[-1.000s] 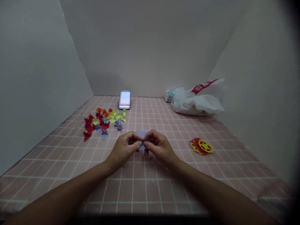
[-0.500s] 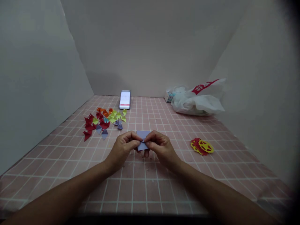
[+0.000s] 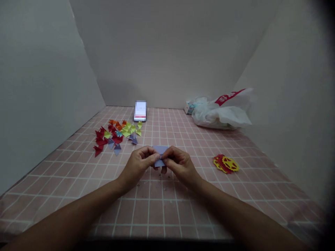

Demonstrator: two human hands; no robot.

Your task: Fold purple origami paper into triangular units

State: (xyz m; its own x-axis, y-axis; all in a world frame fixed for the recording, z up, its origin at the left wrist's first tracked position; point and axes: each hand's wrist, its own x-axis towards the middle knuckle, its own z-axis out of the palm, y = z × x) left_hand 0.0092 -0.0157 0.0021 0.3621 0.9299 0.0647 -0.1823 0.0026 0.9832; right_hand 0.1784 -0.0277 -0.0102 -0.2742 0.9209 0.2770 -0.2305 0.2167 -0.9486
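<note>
Both hands pinch one small piece of purple paper [image 3: 160,149], held a little above the table at the middle of the view. My left hand [image 3: 141,161] has its thumb and forefinger on the paper's left side. On the right side, my right hand [image 3: 181,162] grips it the same way, its fingertips near the paper's centre. A crease or fold runs across between the two pinches; its details are hidden by the fingers. To the left lies a group of small folded paper pieces in red [image 3: 101,140], orange [image 3: 119,126], yellow [image 3: 126,131] and purple [image 3: 117,149].
A lit phone [image 3: 140,111] stands at the back of the pink tiled-pattern table [image 3: 167,216]. At the back right lies a white plastic bag [image 3: 222,116] beside a small box [image 3: 187,108]. Red and yellow gear-shaped cutouts [image 3: 230,164] lie to the right. Pale walls enclose the table.
My left thumb has slid slightly to the right and up over the purple paper. Both hands keep their pinch, and the other things stay where they were.
</note>
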